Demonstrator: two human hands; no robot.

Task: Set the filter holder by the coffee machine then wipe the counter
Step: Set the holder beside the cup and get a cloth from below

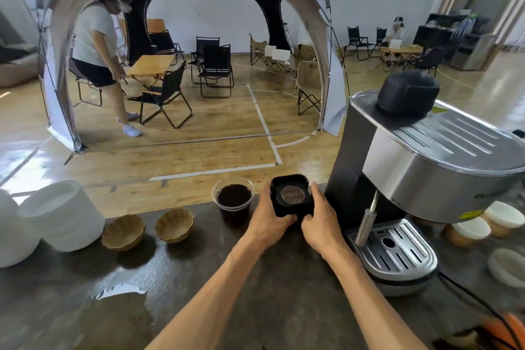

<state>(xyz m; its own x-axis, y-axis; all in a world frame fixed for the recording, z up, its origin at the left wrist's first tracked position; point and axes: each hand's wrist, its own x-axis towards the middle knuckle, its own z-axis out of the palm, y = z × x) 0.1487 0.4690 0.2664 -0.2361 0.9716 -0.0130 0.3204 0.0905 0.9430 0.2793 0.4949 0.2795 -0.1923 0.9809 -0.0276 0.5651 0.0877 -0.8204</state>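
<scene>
The filter holder (291,193) is a small black square block with a round patterned metal disc on top. It sits at the far edge of the dark counter (199,278), just left of the coffee machine (426,167). My left hand (267,220) grips its left side, fingers curled round the near corner. My right hand (321,221) grips its right side, thumb at the front. A wet patch (122,291) shines on the counter at the near left.
A clear cup of dark coffee (233,200) stands right beside my left hand. Two wooden bowls (147,229) and stacks of white lids (61,216) lie to the left. Paper cups (483,224) sit right of the machine, whose drip tray (395,247) and steam wand (366,219) project forward.
</scene>
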